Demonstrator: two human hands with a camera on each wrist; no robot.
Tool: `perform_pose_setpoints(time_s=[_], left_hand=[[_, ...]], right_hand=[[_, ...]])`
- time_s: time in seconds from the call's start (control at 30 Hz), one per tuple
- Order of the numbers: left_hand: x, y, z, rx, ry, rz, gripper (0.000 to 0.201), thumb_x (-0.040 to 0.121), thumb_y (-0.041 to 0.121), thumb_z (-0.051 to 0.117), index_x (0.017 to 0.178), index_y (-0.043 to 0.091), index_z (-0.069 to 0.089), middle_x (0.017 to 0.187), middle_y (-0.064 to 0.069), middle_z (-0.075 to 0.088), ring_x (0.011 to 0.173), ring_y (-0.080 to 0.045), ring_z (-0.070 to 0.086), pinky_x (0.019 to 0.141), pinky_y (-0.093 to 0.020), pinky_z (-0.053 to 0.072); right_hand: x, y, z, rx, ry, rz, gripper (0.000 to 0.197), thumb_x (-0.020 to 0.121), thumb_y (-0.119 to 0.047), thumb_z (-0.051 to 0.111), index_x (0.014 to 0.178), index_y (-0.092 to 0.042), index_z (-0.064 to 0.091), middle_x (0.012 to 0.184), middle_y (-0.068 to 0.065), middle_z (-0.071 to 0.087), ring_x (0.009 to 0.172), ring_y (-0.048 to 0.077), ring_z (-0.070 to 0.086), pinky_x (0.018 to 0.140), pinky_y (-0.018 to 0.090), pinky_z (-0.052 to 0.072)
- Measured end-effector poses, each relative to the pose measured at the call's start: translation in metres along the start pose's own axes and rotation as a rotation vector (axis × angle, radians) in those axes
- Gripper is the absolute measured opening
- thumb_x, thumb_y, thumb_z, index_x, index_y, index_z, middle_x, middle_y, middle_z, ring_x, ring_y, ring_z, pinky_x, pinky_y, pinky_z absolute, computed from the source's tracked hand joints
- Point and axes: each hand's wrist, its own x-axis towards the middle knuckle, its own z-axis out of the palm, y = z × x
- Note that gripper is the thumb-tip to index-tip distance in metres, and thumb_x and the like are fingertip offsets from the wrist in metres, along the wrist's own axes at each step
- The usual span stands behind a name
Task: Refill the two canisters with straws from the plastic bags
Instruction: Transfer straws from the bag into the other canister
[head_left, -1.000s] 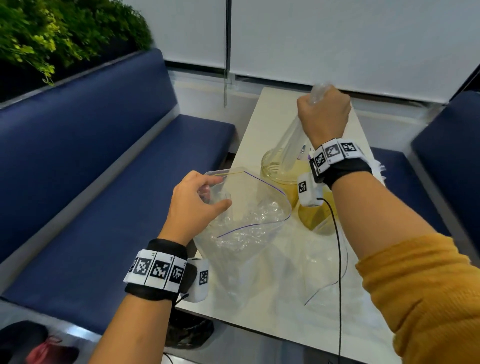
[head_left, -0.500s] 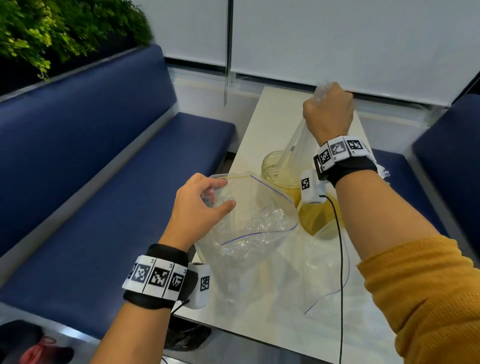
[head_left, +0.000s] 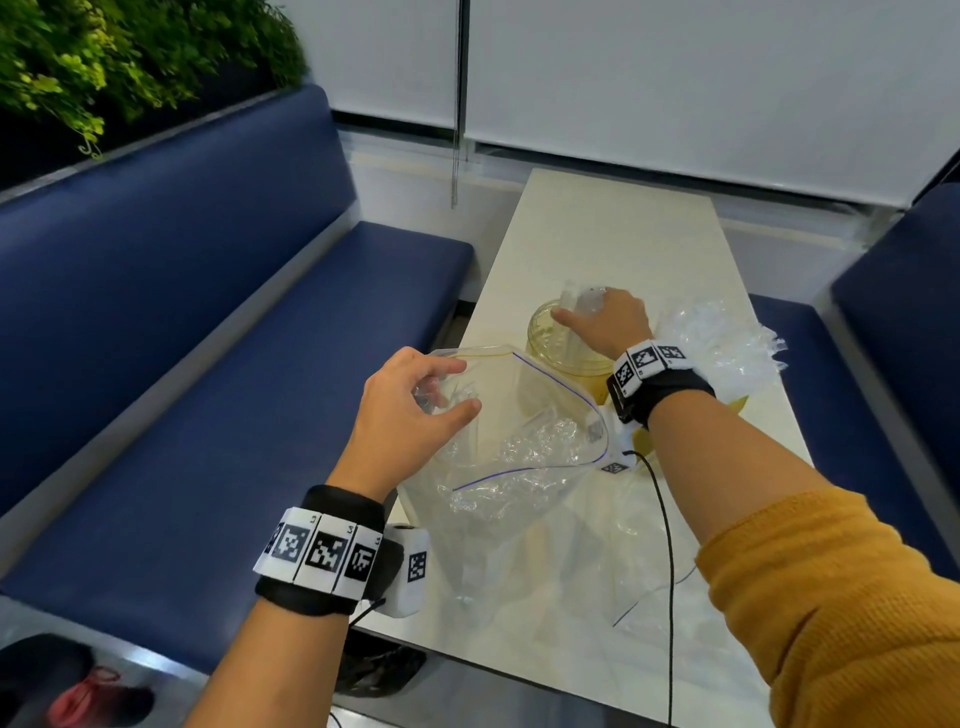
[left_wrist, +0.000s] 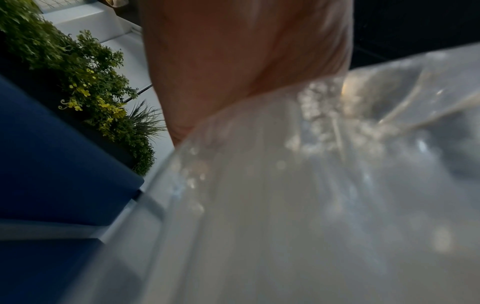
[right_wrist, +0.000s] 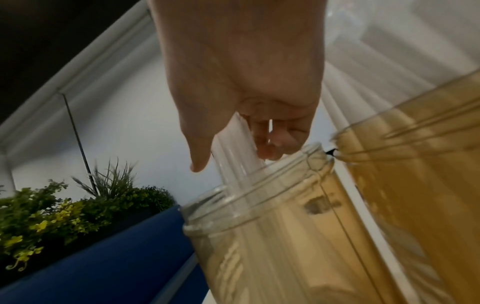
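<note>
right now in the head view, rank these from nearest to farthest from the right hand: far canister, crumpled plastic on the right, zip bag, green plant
1. far canister: directly under the right hand.
2. crumpled plastic: beside the wrist, on the right.
3. zip bag: nearer the camera, gripped by the left hand.
4. green plant: top left, behind the bench.

The place looks like a café or restaurant dining booth. A narrow cream table (head_left: 613, 228) is the landmark: navy padded bench seats (head_left: 218, 395) run along both of its long sides, the left one with a tall upholstered back. Behind that backrest sits a planter of green and yellow foliage (head_left: 104, 62). Beyond the table's far end, white roller blinds (head_left: 675, 88) cover the windows, a pull cord hanging between them.
</note>
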Motion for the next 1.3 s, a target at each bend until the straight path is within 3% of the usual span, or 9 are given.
perform_pose_setpoints(time_s=[0.17,0.33,0.47,0.6,0.7,0.8,0.97,1.13,1.3], left_hand=[[0.001,0.005,0.003,-0.031,-0.026,-0.017,0.030,0.085,0.017,0.077,0.115,0.021,0.071,0.099,0.008,0.062,0.085,-0.001,0.062,0.075,-0.001,0.041],[0.001,0.008,0.009,-0.076,-0.083,-0.030,0.043,0.087,0.000,0.062,0.125,0.020,0.067,0.110,0.008,0.065,0.097,0.001,0.060,0.079,0.000,0.040],[-0.001,0.010,0.015,-0.101,-0.134,-0.032,0.052,0.084,-0.005,0.058,0.127,0.023,0.064,0.118,0.011,0.064,0.098,0.001,0.061,0.083,-0.003,0.042],[-0.005,0.010,0.019,-0.181,-0.143,-0.020,0.061,0.077,-0.005,0.047,0.128,0.027,0.062,0.126,0.013,0.060,0.098,-0.013,0.066,0.080,-0.029,0.056],[-0.009,0.009,0.018,-0.227,-0.149,-0.051,0.063,0.083,-0.012,0.038,0.131,0.022,0.060,0.134,0.011,0.055,0.105,-0.016,0.067,0.077,-0.043,0.060],[-0.013,0.011,0.017,-0.250,-0.161,-0.102,0.060,0.090,-0.012,0.034,0.138,0.020,0.055,0.139,0.005,0.051,0.111,-0.011,0.063,0.079,-0.034,0.061],[-0.018,0.012,0.016,-0.293,-0.155,-0.129,0.052,0.097,-0.009,0.036,0.141,0.013,0.051,0.141,0.004,0.049,0.105,0.013,0.056,0.077,-0.003,0.046],[-0.020,0.007,0.010,-0.511,-0.127,-0.271,0.054,0.092,-0.013,0.037,0.130,0.017,0.061,0.139,-0.006,0.057,0.109,-0.024,0.066,0.073,-0.023,0.057],[-0.024,0.009,0.012,-0.537,-0.106,-0.284,0.064,0.085,-0.018,0.032,0.125,0.019,0.066,0.140,0.001,0.057,0.104,-0.020,0.066,0.078,-0.032,0.059]], right_hand=[[-0.009,-0.014,-0.023,0.101,0.131,-0.025,0.082,0.058,-0.069,0.081,0.121,-0.024,0.056,0.116,0.002,0.065,0.108,0.022,0.061,0.086,0.035,0.051],[-0.027,-0.047,-0.072,-0.144,0.274,-0.232,0.055,0.082,-0.055,0.069,0.124,-0.022,0.056,0.124,0.005,0.057,0.120,0.026,0.049,0.087,0.038,0.045],[-0.071,-0.086,-0.108,-0.128,0.285,-0.507,0.023,0.086,-0.048,0.061,0.093,-0.026,0.066,0.085,-0.005,0.070,0.089,0.018,0.062,0.080,0.033,0.051],[-0.121,-0.104,-0.097,-0.204,-0.126,-0.701,0.039,0.081,-0.049,0.056,0.077,-0.013,0.073,0.072,0.000,0.071,0.070,0.021,0.067,0.073,0.038,0.056],[-0.143,-0.095,-0.076,-0.388,-0.591,-0.558,0.063,0.074,-0.067,0.068,0.118,-0.022,0.067,0.105,-0.006,0.068,0.082,0.019,0.071,0.073,0.037,0.061],[-0.154,-0.083,-0.059,-0.325,-0.757,-0.523,0.068,0.079,-0.056,0.074,0.135,-0.028,0.049,0.123,-0.006,0.055,0.091,0.015,0.065,0.067,0.033,0.062],[-0.174,-0.084,-0.030,-0.207,-0.709,-0.569,0.041,0.098,-0.041,0.041,0.132,-0.023,0.054,0.127,0.004,0.059,0.100,0.020,0.060,0.094,0.047,0.051],[-0.178,-0.077,-0.016,-0.195,-0.613,-0.572,0.037,0.096,-0.046,0.047,0.126,-0.027,0.056,0.127,0.002,0.062,0.111,0.024,0.059,0.098,0.042,0.046],[-0.186,-0.075,-0.001,-0.303,-0.354,-0.687,0.035,0.099,-0.046,0.046,0.119,-0.020,0.059,0.108,0.006,0.067,0.094,0.026,0.063,0.072,0.034,0.044]])
